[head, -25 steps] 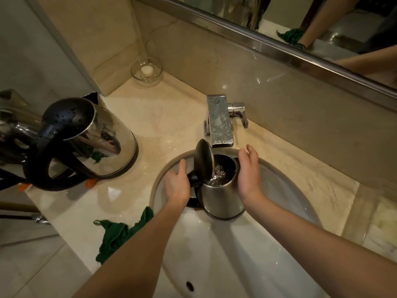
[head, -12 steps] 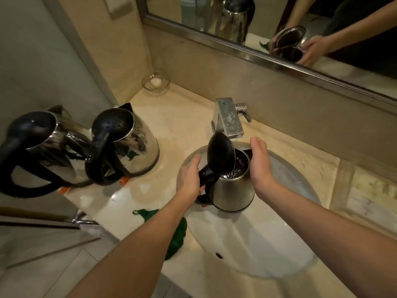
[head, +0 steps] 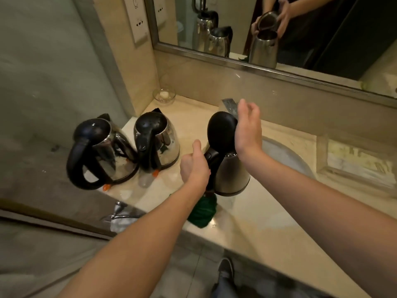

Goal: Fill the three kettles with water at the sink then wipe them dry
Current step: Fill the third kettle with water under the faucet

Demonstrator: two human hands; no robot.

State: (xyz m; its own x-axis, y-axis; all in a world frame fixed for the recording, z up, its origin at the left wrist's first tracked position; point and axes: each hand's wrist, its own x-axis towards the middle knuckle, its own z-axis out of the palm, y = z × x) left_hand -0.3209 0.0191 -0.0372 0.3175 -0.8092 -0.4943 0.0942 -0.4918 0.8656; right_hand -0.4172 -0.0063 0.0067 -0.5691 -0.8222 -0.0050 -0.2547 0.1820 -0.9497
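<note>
Below, beige counter [head: 253, 214], sink [head: 285, 157], mirror [head: 240, 24]

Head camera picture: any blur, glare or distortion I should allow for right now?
Head view: dim, warm light; the wide lens bows the metal mirror frame and the beige stone counter; the left hand gripping the matte steel kettle and the right hand at its raised black lid look slightly soft; the far-left shiny steel kettle carries patchy reflections.

The held kettle [head: 233, 175], steel with its black lid [head: 221, 131] standing open, is hanging upright in the left hand [head: 194, 168] by the sink's [head: 285, 155] left edge; the far-left kettle [head: 103, 151] and middle kettle [head: 159, 143], lids closed, are sitting side by side on the desk [head: 193, 117]
</note>
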